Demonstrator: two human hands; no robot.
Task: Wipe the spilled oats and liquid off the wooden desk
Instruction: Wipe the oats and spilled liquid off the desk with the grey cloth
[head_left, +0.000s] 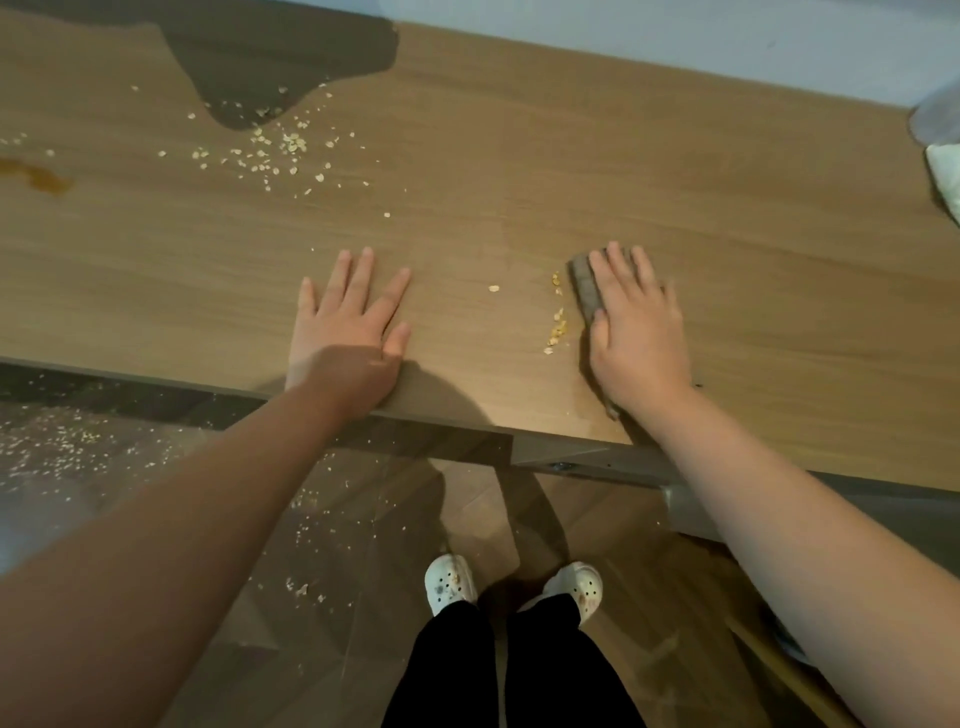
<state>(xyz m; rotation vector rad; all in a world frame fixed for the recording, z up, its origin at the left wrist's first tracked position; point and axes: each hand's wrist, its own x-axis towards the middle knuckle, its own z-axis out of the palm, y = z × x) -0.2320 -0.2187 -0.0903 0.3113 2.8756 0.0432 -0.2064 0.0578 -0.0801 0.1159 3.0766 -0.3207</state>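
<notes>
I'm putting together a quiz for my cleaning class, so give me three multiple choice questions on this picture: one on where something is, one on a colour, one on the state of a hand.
1. Where on the desk is the brown liquid patch?
A) at the right end
B) at the far left
C) at the middle of the near edge

2. What colour are the shoes?
A) black
B) red
C) white

3. How is the left hand?
A) flat on the desk, holding nothing
B) curled round a cup
C) raised off the desk

Key: 1 B, the patch sits at the picture's left edge; 2 C, both shoes are white; 3 A, its fingers lie straight on the wood.
</notes>
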